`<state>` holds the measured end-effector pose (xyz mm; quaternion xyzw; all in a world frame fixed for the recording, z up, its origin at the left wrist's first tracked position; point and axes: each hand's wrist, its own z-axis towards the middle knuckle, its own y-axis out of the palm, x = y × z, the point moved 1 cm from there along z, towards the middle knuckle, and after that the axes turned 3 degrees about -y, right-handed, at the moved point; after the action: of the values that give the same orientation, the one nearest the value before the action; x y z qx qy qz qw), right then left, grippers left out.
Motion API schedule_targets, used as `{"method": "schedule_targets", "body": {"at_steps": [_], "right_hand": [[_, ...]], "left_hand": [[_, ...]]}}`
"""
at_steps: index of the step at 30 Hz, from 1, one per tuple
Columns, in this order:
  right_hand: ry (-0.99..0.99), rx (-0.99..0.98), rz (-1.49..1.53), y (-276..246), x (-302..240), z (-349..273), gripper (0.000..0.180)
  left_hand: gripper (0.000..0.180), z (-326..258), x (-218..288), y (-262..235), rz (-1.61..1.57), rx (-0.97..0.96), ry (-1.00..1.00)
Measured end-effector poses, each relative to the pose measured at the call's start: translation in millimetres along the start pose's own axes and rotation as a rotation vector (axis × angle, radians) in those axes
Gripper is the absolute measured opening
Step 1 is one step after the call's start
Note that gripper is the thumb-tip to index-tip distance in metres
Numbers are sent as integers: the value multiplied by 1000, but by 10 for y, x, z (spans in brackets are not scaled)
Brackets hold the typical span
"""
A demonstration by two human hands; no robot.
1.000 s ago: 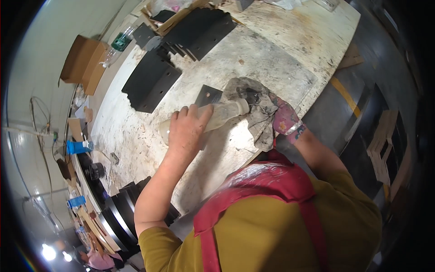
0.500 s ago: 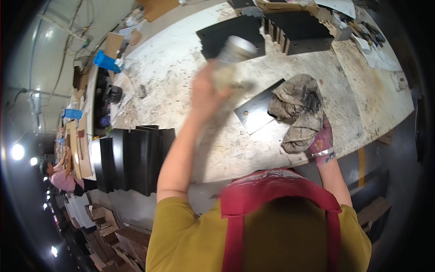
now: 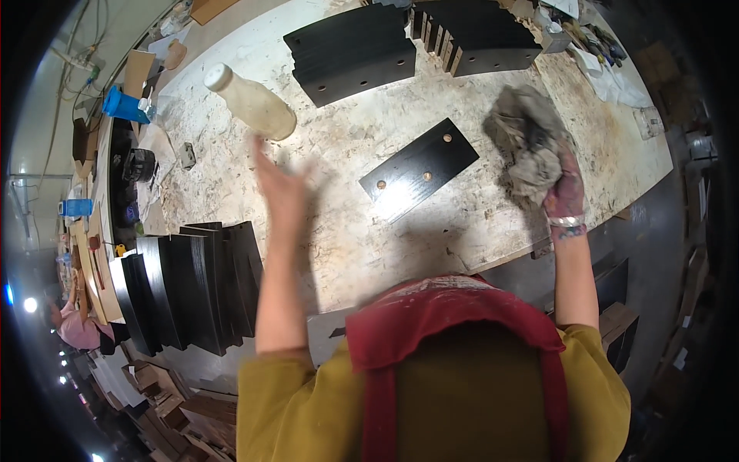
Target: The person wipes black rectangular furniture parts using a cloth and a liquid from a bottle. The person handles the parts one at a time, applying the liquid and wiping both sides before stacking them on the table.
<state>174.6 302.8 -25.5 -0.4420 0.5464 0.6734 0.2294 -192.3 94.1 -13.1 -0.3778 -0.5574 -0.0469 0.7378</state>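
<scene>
A frosted plastic bottle (image 3: pixel 258 106) with a white cap and pale contents stands on the stained white worktable (image 3: pixel 339 254). Just in front of it is my left hand (image 3: pixel 283 183), slightly blurred, its fingers spread and holding nothing. My right hand (image 3: pixel 568 183), in a dark pinkish glove, grips a crumpled grey rag (image 3: pixel 527 131) smudged with black. Between the hands lies a black rectangular board (image 3: pixel 422 168) with round holes or fittings, its near left end shining with reflected light.
Stacks of black boards (image 3: pixel 354 65) stand at the far side, with another stack (image 3: pixel 481 38) beside them. More black panels (image 3: pixel 192 285) lean at the table's left edge. Tools (image 3: pixel 604 46) lie far right. A person in pink (image 3: pixel 79 327) is at far left.
My left hand has set the bottle down farther left and let go of it. My right hand has moved the rag off the board to the right, baring the board.
</scene>
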Motion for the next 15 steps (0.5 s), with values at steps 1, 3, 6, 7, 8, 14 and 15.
{"method": "schedule_targets", "body": {"at_steps": [1,3,6,7,8,14,15], "right_hand": [[118,10,-239,236,-29,82,44],[-111,-245,-786,847,181,130,42],[-607,-853,-1776,1512,958,-95,34],[-505,-1001,-1660,1678,1023,-197,27],[-449,-872,-1709,1492,1203,-99,25],[-497,-751,-1771,1319,987,388,19],[-388,-865,-1743,1505,1046,153,17]], "left_hand": [[109,-341,-18,76,23,-136,23],[109,-867,-33,282,407,-330,284],[103,-935,-121,518,388,-222,411],[103,-942,-140,541,376,-221,412],[103,-945,-163,550,347,-213,417],[105,-952,-252,589,332,-199,367],[105,-941,-255,618,317,-191,365]]}}
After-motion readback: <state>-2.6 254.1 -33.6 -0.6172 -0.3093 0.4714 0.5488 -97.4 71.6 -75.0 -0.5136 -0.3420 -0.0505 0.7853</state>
